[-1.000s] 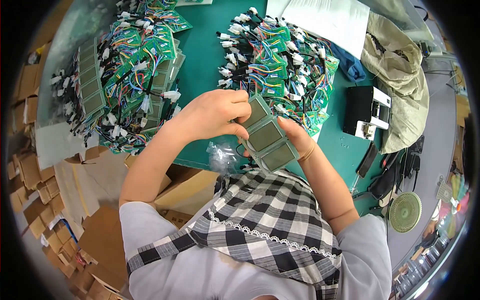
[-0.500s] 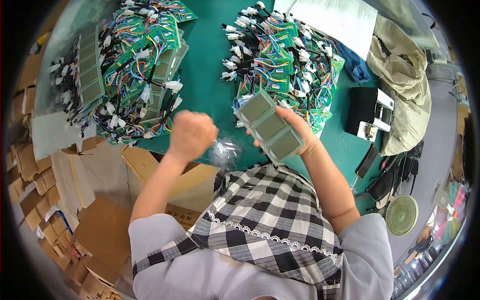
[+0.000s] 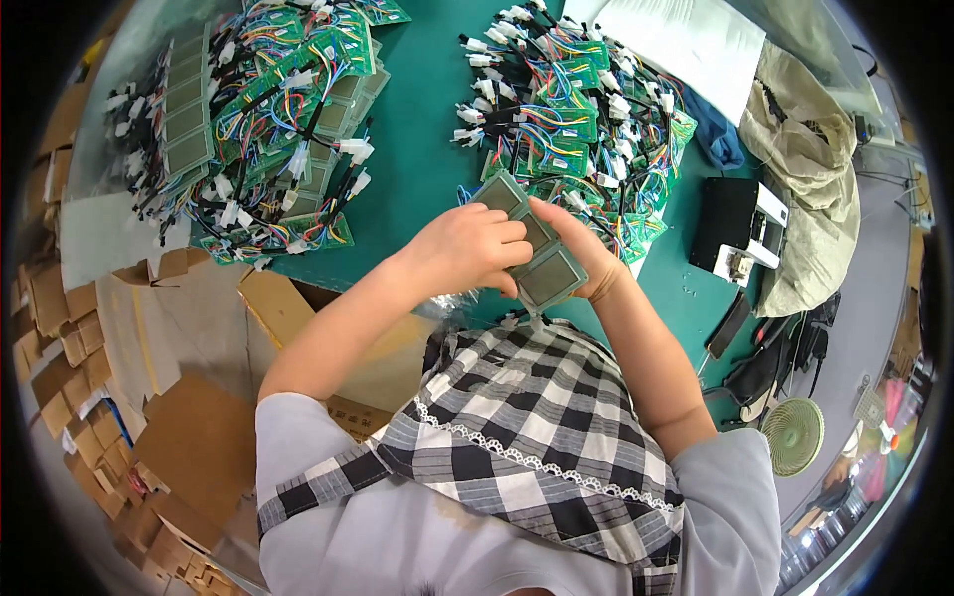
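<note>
- Away from the crumpled clear plastic [image 3: 450, 304], where it was a fist half a second ago, the left hand [image 3: 465, 248] is now back over the three-window display panel [image 3: 553, 279]; the right hand [image 3: 594, 262] has stayed on the panel's right side.
- That panel is held up at a slant above the green tabletop [image 3: 422, 149], close to the checked apron [image 3: 537, 397], its grey windows facing up and partly covered by left knuckles.
- The right thumb lies along the right edge; its other fingers are out of my sight underneath. The left fingers curl close together across the face; whether they pinch anything, I cannot tell from here.
- I'd judge it light and stiff, with smooth, perhaps slippery windows that could scratch or crack under pressure. The long edges look like the safest hold, with support from below.
- Just beyond its upper end lies a heap of wired circuit boards [image 3: 568, 120]; well off to the left, a second wired heap [image 3: 283, 87] has more grey display panels [image 3: 186, 121].
- Farther right stands a black-and-white bench device [image 3: 720, 226].
</note>
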`<state>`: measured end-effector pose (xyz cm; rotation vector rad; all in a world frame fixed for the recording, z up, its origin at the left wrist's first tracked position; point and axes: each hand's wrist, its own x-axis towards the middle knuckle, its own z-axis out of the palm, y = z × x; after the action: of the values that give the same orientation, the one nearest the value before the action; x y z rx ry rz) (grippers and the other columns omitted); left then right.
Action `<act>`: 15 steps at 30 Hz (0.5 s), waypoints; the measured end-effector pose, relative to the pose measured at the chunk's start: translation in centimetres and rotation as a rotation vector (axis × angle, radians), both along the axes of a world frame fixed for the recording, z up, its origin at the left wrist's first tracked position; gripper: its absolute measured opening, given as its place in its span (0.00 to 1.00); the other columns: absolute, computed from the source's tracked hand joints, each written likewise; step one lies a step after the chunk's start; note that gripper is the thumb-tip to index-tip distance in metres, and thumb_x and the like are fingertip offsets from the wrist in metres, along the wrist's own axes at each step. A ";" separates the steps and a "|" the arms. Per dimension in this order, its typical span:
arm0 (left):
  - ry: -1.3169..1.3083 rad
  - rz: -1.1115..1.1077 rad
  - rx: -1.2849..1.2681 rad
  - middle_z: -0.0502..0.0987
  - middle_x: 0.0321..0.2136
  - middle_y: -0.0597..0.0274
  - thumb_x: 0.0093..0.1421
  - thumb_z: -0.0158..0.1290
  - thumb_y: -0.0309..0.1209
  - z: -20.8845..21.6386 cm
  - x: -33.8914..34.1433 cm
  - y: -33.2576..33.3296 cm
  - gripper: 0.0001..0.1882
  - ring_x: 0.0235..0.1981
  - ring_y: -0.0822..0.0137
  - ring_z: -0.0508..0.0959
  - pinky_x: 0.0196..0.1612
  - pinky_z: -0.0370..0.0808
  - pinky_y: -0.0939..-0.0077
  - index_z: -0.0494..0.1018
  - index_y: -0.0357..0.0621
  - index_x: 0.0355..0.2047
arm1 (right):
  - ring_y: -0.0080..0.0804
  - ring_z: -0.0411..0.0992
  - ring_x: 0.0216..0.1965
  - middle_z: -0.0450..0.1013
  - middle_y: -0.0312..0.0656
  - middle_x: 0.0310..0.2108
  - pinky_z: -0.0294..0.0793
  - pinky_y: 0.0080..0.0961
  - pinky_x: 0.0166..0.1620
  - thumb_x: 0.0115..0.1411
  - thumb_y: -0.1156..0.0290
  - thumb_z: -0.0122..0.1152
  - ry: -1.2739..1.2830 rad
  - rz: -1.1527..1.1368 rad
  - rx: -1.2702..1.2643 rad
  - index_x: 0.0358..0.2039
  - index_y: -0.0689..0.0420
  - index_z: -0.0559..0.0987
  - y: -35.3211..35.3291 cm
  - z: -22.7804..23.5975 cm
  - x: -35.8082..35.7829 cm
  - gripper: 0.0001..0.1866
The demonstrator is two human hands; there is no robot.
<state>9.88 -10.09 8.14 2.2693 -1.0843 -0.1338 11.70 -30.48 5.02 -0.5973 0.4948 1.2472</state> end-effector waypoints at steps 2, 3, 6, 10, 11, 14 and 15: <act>0.021 -0.040 0.009 0.68 0.25 0.67 0.42 0.66 0.42 -0.3 0.4 0.3 0.18 0.30 0.64 0.74 0.35 0.71 0.67 0.69 0.49 0.25 | 0.36 0.81 0.35 0.79 0.45 0.41 0.85 0.35 0.33 0.69 0.46 0.44 -0.017 0.024 0.044 0.53 0.55 0.74 0.0 0.0 0.0 0.27; 0.017 -0.053 -0.013 0.69 0.25 0.67 0.44 0.66 0.41 -0.3 0.6 0.4 0.18 0.31 0.64 0.75 0.34 0.71 0.67 0.69 0.49 0.25 | 0.43 0.80 0.36 0.77 0.50 0.43 0.85 0.41 0.35 0.70 0.47 0.41 -0.019 0.031 0.077 0.56 0.57 0.71 0.0 -0.3 0.1 0.28; 0.046 -0.058 -0.050 0.69 0.24 0.66 0.45 0.66 0.41 -0.8 0.8 0.6 0.17 0.31 0.64 0.75 0.34 0.72 0.67 0.69 0.49 0.24 | 0.49 0.80 0.38 0.76 0.55 0.45 0.85 0.45 0.38 0.71 0.48 0.37 -0.036 0.061 0.060 0.60 0.58 0.68 -0.2 -0.5 0.0 0.30; 0.065 -0.038 -0.042 0.70 0.24 0.66 0.47 0.65 0.39 -1.1 0.5 0.8 0.15 0.30 0.63 0.75 0.34 0.72 0.67 0.69 0.48 0.24 | 0.45 0.80 0.37 0.78 0.52 0.43 0.84 0.41 0.36 0.70 0.48 0.41 -0.044 0.065 0.006 0.56 0.58 0.71 0.1 -0.3 -0.1 0.28; 0.091 0.016 -0.038 0.70 0.25 0.66 0.47 0.64 0.38 -1.1 0.3 1.0 0.14 0.31 0.64 0.75 0.34 0.72 0.67 0.70 0.48 0.25 | 0.40 0.81 0.35 0.79 0.48 0.41 0.84 0.41 0.35 0.69 0.48 0.45 -0.074 0.062 0.016 0.53 0.58 0.73 0.2 -0.2 -0.1 0.26; -0.122 0.123 -0.056 0.70 0.26 0.67 0.48 0.64 0.37 -1.2 -1.1 2.3 0.13 0.32 0.64 0.74 0.35 0.72 0.67 0.71 0.49 0.25 | 0.48 0.80 0.40 0.76 0.53 0.45 0.84 0.42 0.38 0.71 0.48 0.40 -0.111 0.015 0.034 0.60 0.58 0.68 -0.4 -0.8 0.1 0.29; -0.362 0.194 -0.071 0.70 0.27 0.68 0.48 0.63 0.37 -1.6 -1.9 3.2 0.12 0.32 0.65 0.74 0.36 0.71 0.67 0.71 0.50 0.26 | 0.48 0.80 0.40 0.76 0.51 0.46 0.84 0.44 0.37 0.71 0.48 0.41 -0.126 0.035 0.043 0.60 0.57 0.68 -0.4 -0.4 0.3 0.28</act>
<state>8.00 -6.89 6.50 2.3735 -1.0164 0.4026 12.03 -30.85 4.61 -0.6463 0.3526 1.2416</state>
